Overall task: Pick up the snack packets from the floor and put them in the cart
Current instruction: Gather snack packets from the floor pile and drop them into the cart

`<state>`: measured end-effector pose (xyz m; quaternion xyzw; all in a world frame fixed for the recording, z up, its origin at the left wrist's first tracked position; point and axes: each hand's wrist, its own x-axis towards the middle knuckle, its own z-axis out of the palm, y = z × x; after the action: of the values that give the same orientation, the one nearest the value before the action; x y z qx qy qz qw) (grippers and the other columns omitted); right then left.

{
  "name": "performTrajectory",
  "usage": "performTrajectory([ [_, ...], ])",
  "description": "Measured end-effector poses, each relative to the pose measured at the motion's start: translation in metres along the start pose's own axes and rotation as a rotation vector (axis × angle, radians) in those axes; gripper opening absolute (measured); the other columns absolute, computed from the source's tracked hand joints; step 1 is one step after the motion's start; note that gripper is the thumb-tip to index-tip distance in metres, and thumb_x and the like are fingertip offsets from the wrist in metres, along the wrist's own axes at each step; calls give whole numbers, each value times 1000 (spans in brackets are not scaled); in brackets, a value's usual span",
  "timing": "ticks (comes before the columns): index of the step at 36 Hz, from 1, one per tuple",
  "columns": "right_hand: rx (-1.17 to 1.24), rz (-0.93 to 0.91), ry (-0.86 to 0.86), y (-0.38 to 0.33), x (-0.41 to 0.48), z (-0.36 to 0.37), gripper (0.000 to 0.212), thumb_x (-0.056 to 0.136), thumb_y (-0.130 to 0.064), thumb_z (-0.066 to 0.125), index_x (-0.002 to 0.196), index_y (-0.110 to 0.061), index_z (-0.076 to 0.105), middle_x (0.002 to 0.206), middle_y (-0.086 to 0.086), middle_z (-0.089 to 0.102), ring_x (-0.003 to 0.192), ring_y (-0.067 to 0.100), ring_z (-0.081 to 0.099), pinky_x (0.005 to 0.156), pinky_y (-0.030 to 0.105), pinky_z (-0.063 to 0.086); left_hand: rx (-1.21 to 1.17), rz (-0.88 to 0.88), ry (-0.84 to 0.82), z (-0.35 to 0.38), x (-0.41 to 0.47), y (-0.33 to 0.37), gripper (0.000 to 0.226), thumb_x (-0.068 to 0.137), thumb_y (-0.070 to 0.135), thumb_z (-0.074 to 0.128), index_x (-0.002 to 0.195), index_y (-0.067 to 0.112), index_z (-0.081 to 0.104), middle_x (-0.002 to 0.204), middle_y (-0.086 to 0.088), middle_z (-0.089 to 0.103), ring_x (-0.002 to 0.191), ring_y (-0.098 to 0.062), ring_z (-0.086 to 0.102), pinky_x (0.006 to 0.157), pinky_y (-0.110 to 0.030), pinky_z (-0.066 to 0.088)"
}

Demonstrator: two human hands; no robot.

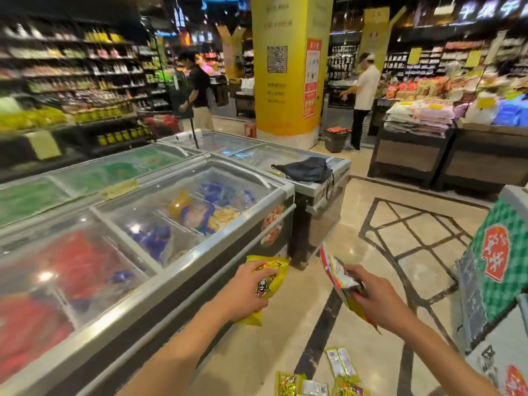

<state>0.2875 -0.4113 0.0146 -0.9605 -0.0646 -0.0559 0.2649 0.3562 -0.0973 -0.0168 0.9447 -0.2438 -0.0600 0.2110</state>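
My left hand (245,292) grips a yellow snack packet (271,284) with a cartoon print, held over the floor beside the freezer. My right hand (371,295) holds a bunch of packets (335,271), red, white and yellow, with their backs toward me. Several more yellow snack packets (341,362) lie on the floor at the bottom edge, below my hands, with another (288,384) to their left. No cart shows in this view.
A long row of glass-topped chest freezers (160,232) runs along my left. A dark bag (307,170) lies on the far freezer. A yellow pillar (288,67) stands ahead, a green checkered display (497,252) at my right. Two people stand farther off, one of them (197,92) left of the pillar.
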Motion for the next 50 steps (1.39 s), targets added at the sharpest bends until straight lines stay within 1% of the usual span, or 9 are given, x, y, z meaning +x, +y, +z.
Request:
performTrajectory([
  [4, 24, -37, -29, -8, -22, 24, 37, 86, -19, 64, 122, -26, 55, 110, -6, 67, 94, 16, 62, 77, 28, 46, -7, -64, 1, 23, -57, -2, 72, 78, 35, 67, 143, 44, 38, 153, 6, 25, 139, -21, 24, 117, -34, 22],
  [11, 128, -209, -202, -56, -47, 78, 37, 80, -14, 56, 112, -31, 60, 105, -13, 66, 95, 7, 61, 81, 22, 45, -56, -192, 73, 57, -158, -26, 71, 76, 37, 65, 141, 48, 38, 152, 11, 26, 141, -14, 23, 116, -24, 19],
  [20, 177, -411, -407, -170, -58, 170, 30, 79, -27, 49, 106, -33, 57, 95, -16, 66, 87, 3, 59, 78, 26, 49, -136, -546, 99, 51, -311, -95, 77, 63, 50, 52, 138, 54, 36, 149, 15, 22, 139, -14, 22, 117, -30, 22],
  [25, 199, -507, -544, -248, -71, 244, 31, 72, -47, 40, 98, -33, 50, 81, -12, 63, 73, 5, 57, 70, 29, 47, -174, -711, 210, 72, -418, -133, 66, 72, 49, 53, 137, 48, 44, 145, 14, 28, 136, -10, 26, 114, -24, 21],
  [27, 181, -536, -589, -280, -79, 278, 28, 70, -45, 40, 92, -30, 48, 82, -9, 63, 76, 8, 57, 73, 32, 47, -162, -774, 198, 86, -462, -146, 65, 72, 56, 50, 136, 48, 43, 139, 22, 26, 132, -5, 26, 116, -32, 28],
  [34, 67, -660, -794, -377, -121, 381, 23, 71, -17, 49, 86, -33, 42, 84, -15, 53, 81, 7, 50, 77, 32, 43, -266, -1024, 148, 122, -583, -187, 72, 72, 61, 45, 141, 43, 42, 150, 0, 32, 139, -20, 27, 117, -31, 24],
  [38, 72, -678, -868, -414, -154, 421, 16, 74, -34, 41, 88, -31, 45, 84, -11, 53, 77, 7, 49, 75, 30, 44, -339, -1079, 82, 132, -620, -200, 72, 76, 46, 59, 145, 41, 37, 153, -3, 25, 144, -25, 21, 118, -36, 22],
  [43, -99, -660, -891, -434, -184, 456, 16, 83, -15, 57, 97, -16, 48, 91, -1, 53, 81, 15, 48, 74, 32, 39, -417, -1078, 46, 151, -646, -210, 68, 83, 32, 63, 144, 43, 34, 158, 5, 14, 148, -27, 5, 118, -43, 26],
  [50, -229, -631, -932, -438, -215, 475, 14, 87, -15, 53, 94, -24, 45, 90, -8, 45, 80, 12, 42, 65, 24, 30, -568, -1073, -5, 179, -661, -224, 74, 72, 49, 59, 142, 46, 35, 157, 1, 16, 145, -26, 12, 119, -45, 19],
])
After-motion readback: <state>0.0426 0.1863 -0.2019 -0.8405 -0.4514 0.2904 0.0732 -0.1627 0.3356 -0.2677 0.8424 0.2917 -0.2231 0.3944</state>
